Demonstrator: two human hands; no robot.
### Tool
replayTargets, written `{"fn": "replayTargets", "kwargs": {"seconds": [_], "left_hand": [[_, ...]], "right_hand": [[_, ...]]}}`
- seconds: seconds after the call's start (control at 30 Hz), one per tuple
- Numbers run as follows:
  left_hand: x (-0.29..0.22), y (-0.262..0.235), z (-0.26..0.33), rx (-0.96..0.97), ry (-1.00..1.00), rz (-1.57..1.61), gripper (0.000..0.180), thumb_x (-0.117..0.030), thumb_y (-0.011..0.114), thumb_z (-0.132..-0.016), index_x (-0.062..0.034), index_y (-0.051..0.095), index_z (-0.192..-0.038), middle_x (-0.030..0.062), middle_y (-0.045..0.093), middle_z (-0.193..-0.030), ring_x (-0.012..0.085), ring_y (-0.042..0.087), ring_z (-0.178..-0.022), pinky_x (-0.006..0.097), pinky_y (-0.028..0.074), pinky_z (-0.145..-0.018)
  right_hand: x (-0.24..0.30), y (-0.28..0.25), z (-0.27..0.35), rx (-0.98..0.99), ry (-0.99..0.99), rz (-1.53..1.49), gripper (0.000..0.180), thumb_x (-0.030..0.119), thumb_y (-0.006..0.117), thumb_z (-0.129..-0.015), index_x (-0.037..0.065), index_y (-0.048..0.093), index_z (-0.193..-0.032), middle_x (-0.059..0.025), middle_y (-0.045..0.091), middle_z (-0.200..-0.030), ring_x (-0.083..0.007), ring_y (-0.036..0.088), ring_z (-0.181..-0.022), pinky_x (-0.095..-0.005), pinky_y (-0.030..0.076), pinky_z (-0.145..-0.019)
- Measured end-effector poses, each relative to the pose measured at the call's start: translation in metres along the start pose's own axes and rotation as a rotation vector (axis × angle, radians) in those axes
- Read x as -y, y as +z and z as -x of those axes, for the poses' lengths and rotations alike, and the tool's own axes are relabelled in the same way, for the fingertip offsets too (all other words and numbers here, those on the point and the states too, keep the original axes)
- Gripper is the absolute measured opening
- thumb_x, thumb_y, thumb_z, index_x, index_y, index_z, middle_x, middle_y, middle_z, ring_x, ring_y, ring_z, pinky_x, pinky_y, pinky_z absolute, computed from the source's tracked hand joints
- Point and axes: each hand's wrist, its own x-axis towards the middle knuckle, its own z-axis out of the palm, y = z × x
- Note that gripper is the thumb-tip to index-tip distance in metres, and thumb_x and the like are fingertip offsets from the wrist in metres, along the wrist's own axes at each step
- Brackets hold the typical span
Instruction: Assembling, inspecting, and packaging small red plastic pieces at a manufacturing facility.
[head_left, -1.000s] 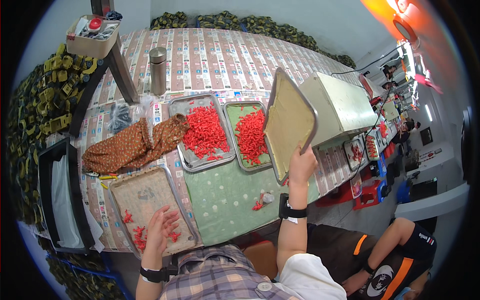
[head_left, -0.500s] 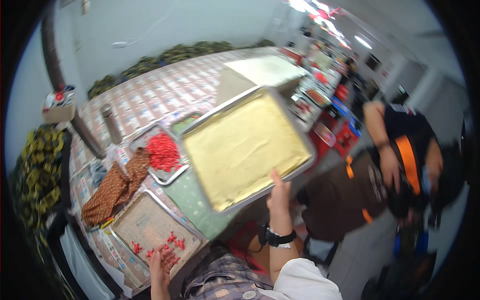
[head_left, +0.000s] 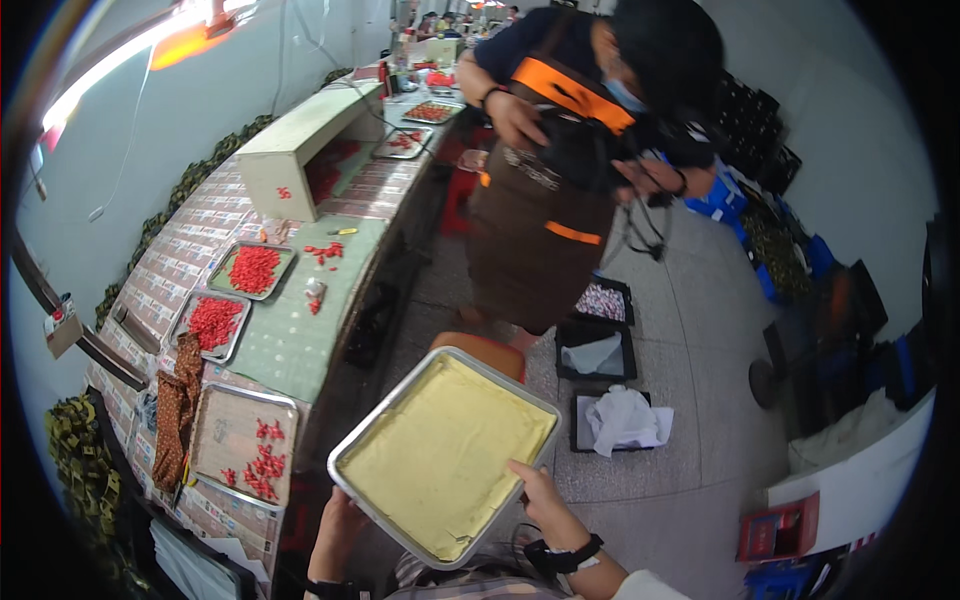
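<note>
In front of my body I hold a shallow metal tray [head_left: 388, 403] with both hands, tilted a little and clear of the table. A smooth, pale yellow layer [head_left: 440, 455] covers its bottom. My left hand [head_left: 341, 518] grips the tray's left edge, its fingers mostly hidden beneath. My right hand [head_left: 540, 490] is closed on the right edge, thumb over the rim and fingers out of sight below. To the left, on the table, lies another metal tray [head_left: 215, 440] with small red pieces [head_left: 262, 470] in it.
Two trays of red pieces [head_left: 213, 322] stand farther along the table beside a green mat [head_left: 290, 320]. A white shelf [head_left: 300, 125] stands beyond. A person in a brown apron [head_left: 530, 240] stands ahead. Black crates [head_left: 597, 350] and an orange-brown stool [head_left: 480, 352] are on the floor.
The yellow-lined tray has moved from over the table toward my body. My left hand, open above the red pieces before, now grips the tray too. My view has turned right.
</note>
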Motion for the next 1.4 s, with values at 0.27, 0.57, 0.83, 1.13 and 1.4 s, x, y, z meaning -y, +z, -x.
{"fn": "replayTargets", "kwargs": {"seconds": [0.27, 0.57, 0.83, 1.13, 1.4], "left_hand": [[0.185, 0.235, -0.015, 0.294, -0.293, -0.318, 0.039, -0.028, 0.048, -0.089, -0.0073, 0.042, -0.121, 0.0038, 0.051, -0.113, 0.0147, 0.051, -0.100, 0.031, 0.042, -0.083], [0.378, 0.495, 0.026, 0.528, -0.589, -0.636, 0.061, -0.036, 0.060, -0.081, 0.0065, 0.037, -0.118, 0.0144, 0.049, -0.113, 0.0204, 0.050, -0.104, 0.031, 0.042, -0.087], [0.542, 0.681, -0.036, 0.654, -0.509, -0.532, 0.054, -0.025, 0.059, -0.080, 0.0033, 0.039, -0.122, 0.0122, 0.052, -0.112, 0.0201, 0.051, -0.103, 0.030, 0.041, -0.086], [0.531, 0.917, -0.107, 0.508, -0.273, -0.554, 0.044, -0.019, 0.058, -0.080, 0.0037, 0.047, -0.116, 0.0107, 0.054, -0.111, 0.0187, 0.051, -0.102, 0.031, 0.037, -0.091], [0.575, 1.001, -0.170, 0.286, -0.121, -0.285, 0.042, -0.019, 0.058, -0.080, 0.0053, 0.049, -0.113, 0.0111, 0.057, -0.106, 0.0176, 0.054, -0.095, 0.029, 0.042, -0.083]], "right_hand": [[0.021, -0.295, 0.105, -0.281, -0.286, -0.340, 0.047, 0.007, 0.056, -0.078, -0.003, 0.038, -0.120, -0.0137, 0.049, -0.114, -0.0230, 0.050, -0.102, -0.0334, 0.041, -0.085], [0.058, -0.553, 0.125, -0.612, -0.365, -0.692, 0.039, 0.011, 0.056, -0.079, 0.004, 0.043, -0.115, -0.0067, 0.054, -0.106, -0.0197, 0.056, -0.091, -0.0342, 0.048, -0.072], [0.150, -0.767, 0.059, -0.485, -0.376, -0.648, 0.027, 0.020, 0.053, -0.084, 0.010, 0.048, -0.109, -0.0050, 0.057, -0.101, -0.0206, 0.057, -0.088, -0.0387, 0.049, -0.069], [0.339, -1.006, -0.008, -0.598, -0.415, -0.234, 0.051, 0.044, 0.045, -0.086, 0.004, 0.042, -0.117, -0.0159, 0.056, -0.099, -0.0216, 0.055, -0.084, -0.0361, 0.047, -0.069], [0.510, -1.093, -0.173, -0.081, -0.207, 0.113, 0.048, 0.051, 0.042, -0.086, 0.006, 0.049, -0.103, -0.0090, 0.061, -0.069, -0.0192, 0.056, -0.055, -0.0275, 0.039, -0.044]]}}
